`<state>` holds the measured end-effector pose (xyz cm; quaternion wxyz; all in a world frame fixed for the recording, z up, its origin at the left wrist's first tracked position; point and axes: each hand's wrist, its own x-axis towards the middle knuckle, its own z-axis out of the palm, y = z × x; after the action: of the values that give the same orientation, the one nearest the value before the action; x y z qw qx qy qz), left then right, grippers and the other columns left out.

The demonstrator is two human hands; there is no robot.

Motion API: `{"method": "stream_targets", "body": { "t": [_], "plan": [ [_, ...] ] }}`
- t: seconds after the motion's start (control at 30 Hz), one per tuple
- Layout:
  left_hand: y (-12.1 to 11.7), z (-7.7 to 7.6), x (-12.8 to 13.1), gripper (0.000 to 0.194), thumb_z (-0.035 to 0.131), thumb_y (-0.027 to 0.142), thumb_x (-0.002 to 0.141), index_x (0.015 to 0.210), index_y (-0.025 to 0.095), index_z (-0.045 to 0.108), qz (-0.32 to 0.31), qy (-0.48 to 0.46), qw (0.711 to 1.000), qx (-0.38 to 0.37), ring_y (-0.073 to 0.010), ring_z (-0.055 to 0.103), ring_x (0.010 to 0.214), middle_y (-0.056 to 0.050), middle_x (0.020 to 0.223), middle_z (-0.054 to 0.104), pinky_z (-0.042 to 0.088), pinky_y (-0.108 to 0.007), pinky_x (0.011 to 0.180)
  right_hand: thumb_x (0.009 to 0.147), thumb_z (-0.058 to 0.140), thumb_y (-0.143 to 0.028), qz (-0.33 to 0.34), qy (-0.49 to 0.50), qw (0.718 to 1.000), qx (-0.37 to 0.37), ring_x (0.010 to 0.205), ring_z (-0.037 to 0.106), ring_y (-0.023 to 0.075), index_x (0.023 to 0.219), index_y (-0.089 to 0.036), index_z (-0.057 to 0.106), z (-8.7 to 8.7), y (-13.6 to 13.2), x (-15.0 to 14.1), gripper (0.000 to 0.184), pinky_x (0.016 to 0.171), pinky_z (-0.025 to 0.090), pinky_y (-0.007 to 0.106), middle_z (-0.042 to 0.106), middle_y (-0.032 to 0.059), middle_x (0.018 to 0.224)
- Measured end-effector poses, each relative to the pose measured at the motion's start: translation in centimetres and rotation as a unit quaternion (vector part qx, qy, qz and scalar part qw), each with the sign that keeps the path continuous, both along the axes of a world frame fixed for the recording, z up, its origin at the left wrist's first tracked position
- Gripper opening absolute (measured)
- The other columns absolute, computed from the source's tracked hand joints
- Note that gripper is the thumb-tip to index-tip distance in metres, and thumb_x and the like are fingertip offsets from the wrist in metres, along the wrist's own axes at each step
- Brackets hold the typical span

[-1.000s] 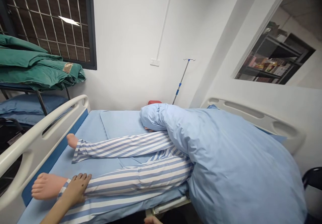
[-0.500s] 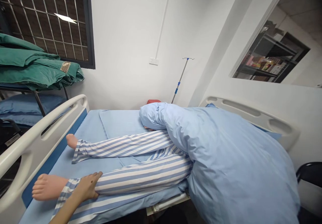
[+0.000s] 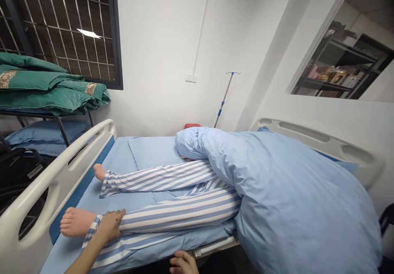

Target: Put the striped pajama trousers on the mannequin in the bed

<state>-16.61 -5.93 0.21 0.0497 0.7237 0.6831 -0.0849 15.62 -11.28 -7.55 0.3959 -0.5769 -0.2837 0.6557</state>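
Note:
A manikin's leg in blue-and-white striped trousers point(image 3: 181, 210) lies along the near side of the bed. My left hand point(image 3: 111, 225) is closed over the lower part of this leg, just above the ankle, fingers across the top and thumb on the near side. Left of it, the bare foot point(image 3: 76, 222) points toward the footboard. My right hand point(image 3: 184, 262) shows partly at the bottom edge, below the mattress side, its fingers loosely bent with nothing visible in them. Farther back lies the other striped leg point(image 3: 160, 177). A bunched light-blue quilt point(image 3: 295, 192) hides the upper body.
A cream footboard point(image 3: 61, 159) stands at the left, a headboard point(image 3: 326, 138) at the right. Behind the bed rises an IV pole point(image 3: 223, 101). Folded green bedding point(image 3: 58, 91) is stacked at the left, above a dark wheelchair point(image 3: 21, 171).
My right hand has come into view at the bottom edge. My left hand stays on the lower leg. The whole view has shifted slightly, so the bed sits farther right.

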Motion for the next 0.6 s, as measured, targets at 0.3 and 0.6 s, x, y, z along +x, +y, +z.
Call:
{"method": "stream_targets", "body": {
  "t": [0.3,0.6],
  "plan": [
    [-0.5,6.3,0.5,0.068,0.045,0.019,0.056,0.124,0.018,0.047,-0.043,0.048,0.998,0.015,-0.0306,0.058,0.093,-0.012,0.103,0.064,0.040,-0.045,0.081,0.055,0.072,-0.033,-0.065,0.283,0.957,-0.006,0.075,0.064,0.0196,0.082,-0.020,0.054,3.6,3.6,-0.8,0.035,0.064,0.047,0.029,0.064,0.0014,0.083],
    [-1.9,7.8,1.8,0.069,0.044,0.020,0.056,0.124,0.016,0.045,-0.006,0.020,0.999,0.038,-0.0302,0.055,0.100,-0.012,0.115,0.060,0.040,-0.042,0.084,0.057,0.071,-0.025,-0.105,0.493,0.863,0.028,0.084,0.059,0.0191,0.069,-0.022,0.059,6.9,4.8,0.0,0.018,0.087,0.043,0.041,0.065,-0.0011,0.079]
  ]
}}
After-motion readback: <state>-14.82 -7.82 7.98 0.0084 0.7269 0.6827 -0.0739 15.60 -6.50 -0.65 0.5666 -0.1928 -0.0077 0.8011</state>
